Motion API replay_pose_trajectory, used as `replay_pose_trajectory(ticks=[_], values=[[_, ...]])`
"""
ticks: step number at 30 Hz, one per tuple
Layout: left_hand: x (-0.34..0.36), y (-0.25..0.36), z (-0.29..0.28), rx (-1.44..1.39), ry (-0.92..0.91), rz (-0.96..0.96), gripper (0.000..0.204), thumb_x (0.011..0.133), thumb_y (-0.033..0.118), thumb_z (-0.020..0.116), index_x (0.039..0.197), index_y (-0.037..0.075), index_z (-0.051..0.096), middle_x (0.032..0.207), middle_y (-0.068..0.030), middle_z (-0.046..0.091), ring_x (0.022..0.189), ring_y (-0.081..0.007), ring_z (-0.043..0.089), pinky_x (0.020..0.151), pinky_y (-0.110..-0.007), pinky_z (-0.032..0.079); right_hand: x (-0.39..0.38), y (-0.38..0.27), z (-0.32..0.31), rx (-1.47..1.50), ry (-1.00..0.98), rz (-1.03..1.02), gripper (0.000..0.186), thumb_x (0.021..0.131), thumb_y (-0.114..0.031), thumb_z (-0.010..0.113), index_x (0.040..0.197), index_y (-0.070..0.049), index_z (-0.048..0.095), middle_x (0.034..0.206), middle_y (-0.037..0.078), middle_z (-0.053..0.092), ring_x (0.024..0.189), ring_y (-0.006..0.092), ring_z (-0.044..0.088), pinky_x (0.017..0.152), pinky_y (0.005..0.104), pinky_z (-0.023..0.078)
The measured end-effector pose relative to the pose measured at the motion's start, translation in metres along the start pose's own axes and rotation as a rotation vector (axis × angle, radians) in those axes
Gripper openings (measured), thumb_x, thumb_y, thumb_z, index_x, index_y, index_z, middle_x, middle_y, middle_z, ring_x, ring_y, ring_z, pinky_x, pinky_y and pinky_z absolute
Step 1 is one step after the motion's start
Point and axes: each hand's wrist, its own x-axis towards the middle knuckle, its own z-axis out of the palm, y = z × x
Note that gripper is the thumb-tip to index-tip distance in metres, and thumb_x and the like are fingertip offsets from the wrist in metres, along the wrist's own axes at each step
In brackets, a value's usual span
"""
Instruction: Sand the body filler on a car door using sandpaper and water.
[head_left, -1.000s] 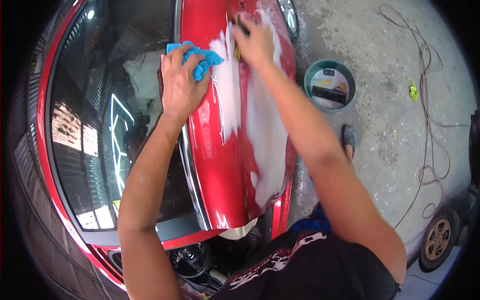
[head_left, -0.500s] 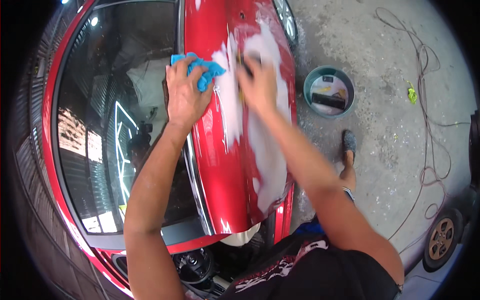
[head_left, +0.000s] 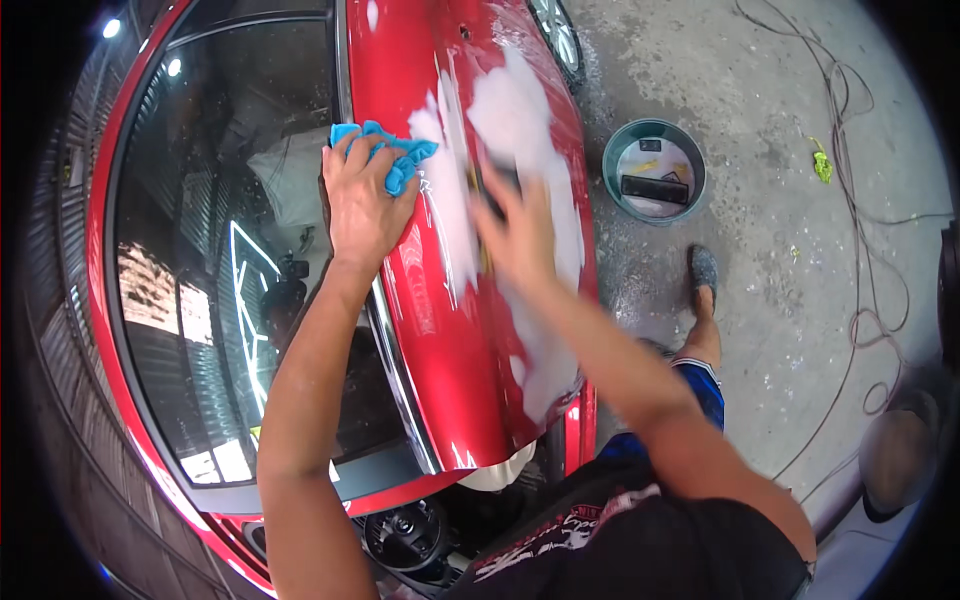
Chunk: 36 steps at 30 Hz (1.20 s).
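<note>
A red car door [head_left: 435, 370] carries uneven white filler patches [head_left: 530, 115] along its length. My left hand [head_left: 365, 205] rests at the window edge of the door, its fingers closed on a crumpled blue cloth [head_left: 400, 165]. To its right, my right hand [head_left: 522, 235] is smeared by motion and grips a dark sanding block [head_left: 492, 190] with a yellowish edge. The block lies against the door between two white patches. My right palm and fingers hide part of it.
On the concrete floor to the right stands a round green tub [head_left: 607, 170] of cloudy water with a black block [head_left: 655, 189] in it. A long thin hose [head_left: 850, 215] trails across the floor. The door's dark window [head_left: 215, 290] lies left of my hands.
My right hand and the sanding block have slid a little toward me along the door. My left hand stays at the window edge with the cloth. The whole view has shifted slightly.
</note>
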Motion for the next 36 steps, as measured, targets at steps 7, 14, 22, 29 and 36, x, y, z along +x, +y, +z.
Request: replay_pose_trajectory(ticks=[7, 14, 22, 29, 36], values=[[0.023, 0.01, 0.005, -0.064, 0.065, 0.079, 0.032, 0.073, 0.006, 0.087, 0.098, 0.003, 0.068, 0.114, -0.016, 0.063, 0.114, -0.0407, 0.055, 0.101, -0.051, 0.046, 0.114, 0.01, -0.001, -0.046, 0.046, 0.056, 0.05, 0.095, -0.041, 0.074, 0.14, -0.017, 0.07, 0.122, 0.023, 0.063, 0.114, 0.039, 0.062, 0.098, 0.0459, 0.052], [0.013, 0.001, 0.007, -0.078, 0.106, 0.03, 0.03, 0.079, 0.012, 0.087, 0.102, 0.003, 0.07, 0.114, -0.0156, 0.063, 0.112, -0.0393, 0.057, 0.101, -0.051, 0.047, -0.062, 0.0, -0.017, -0.003, 0.042, 0.023, 0.05, 0.094, -0.034, 0.076, 0.141, -0.018, 0.07, 0.119, 0.023, 0.064, 0.115, 0.0405, 0.061, 0.098, 0.0472, 0.051], [0.036, 0.027, 0.017, -0.124, 0.157, 0.044, 0.038, 0.081, 0.022, 0.088, 0.114, 0.005, 0.076, 0.122, -0.0147, 0.064, 0.116, -0.0383, 0.058, 0.104, -0.049, 0.047, 0.204, 0.028, 0.01, -0.132, 0.165, -0.064, 0.048, 0.095, -0.037, 0.073, 0.138, -0.017, 0.071, 0.115, 0.024, 0.065, 0.108, 0.0417, 0.062, 0.094, 0.0476, 0.051], [0.013, 0.011, -0.005, -0.095, 0.089, 0.012, 0.035, 0.083, 0.018, 0.087, 0.113, 0.005, 0.076, 0.124, -0.016, 0.064, 0.122, -0.0387, 0.056, 0.106, -0.049, 0.048, -0.052, 0.001, -0.019, -0.013, -0.025, 0.01, 0.054, 0.096, -0.029, 0.074, 0.147, -0.017, 0.065, 0.126, 0.023, 0.061, 0.117, 0.0404, 0.059, 0.101, 0.049, 0.05], [0.025, 0.02, 0.007, -0.089, 0.136, 0.05, 0.035, 0.079, 0.019, 0.088, 0.109, 0.004, 0.076, 0.123, -0.0159, 0.064, 0.116, -0.0386, 0.059, 0.105, -0.051, 0.046, 0.176, 0.02, 0.022, -0.072, 0.092, -0.026, 0.05, 0.093, -0.043, 0.074, 0.137, -0.019, 0.072, 0.12, 0.024, 0.063, 0.114, 0.0422, 0.061, 0.097, 0.048, 0.051]])
